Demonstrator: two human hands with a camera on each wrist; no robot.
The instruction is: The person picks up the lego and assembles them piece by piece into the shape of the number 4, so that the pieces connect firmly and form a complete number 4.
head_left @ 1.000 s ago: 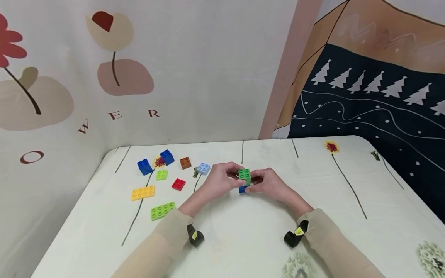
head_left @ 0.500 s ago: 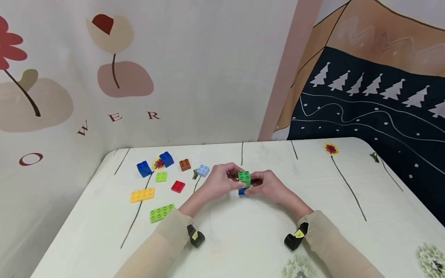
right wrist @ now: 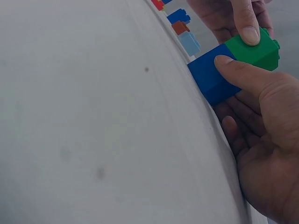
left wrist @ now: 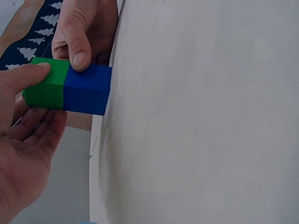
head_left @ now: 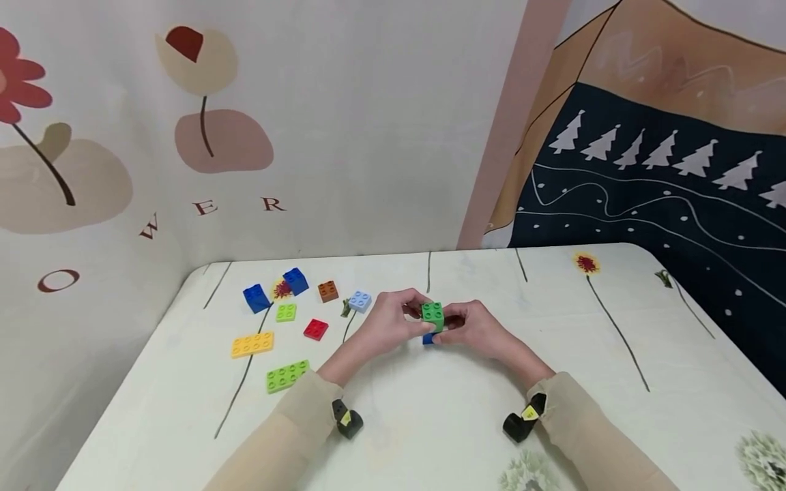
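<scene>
A green toy brick [head_left: 432,315] sits flush on top of a blue toy brick [head_left: 428,338], which stands on the table, as both wrist views show. My left hand [head_left: 393,320] pinches the green brick between thumb and fingers. From the other side, my right hand [head_left: 473,326] grips the blue brick, its thumb pressed on the near face. In the left wrist view the seam between green brick [left wrist: 52,86] and blue brick [left wrist: 87,91] shows no gap. The far sides of both bricks are hidden by fingers in the head view.
Left of my hands lie a light blue brick [head_left: 359,301], a brown brick [head_left: 328,291], a red brick [head_left: 316,329], a yellow brick [head_left: 252,344], a small lime brick [head_left: 286,312], a long lime brick [head_left: 287,376] and two blue bricks [head_left: 256,298]. A fabric wall [head_left: 368,136] rises behind the table.
</scene>
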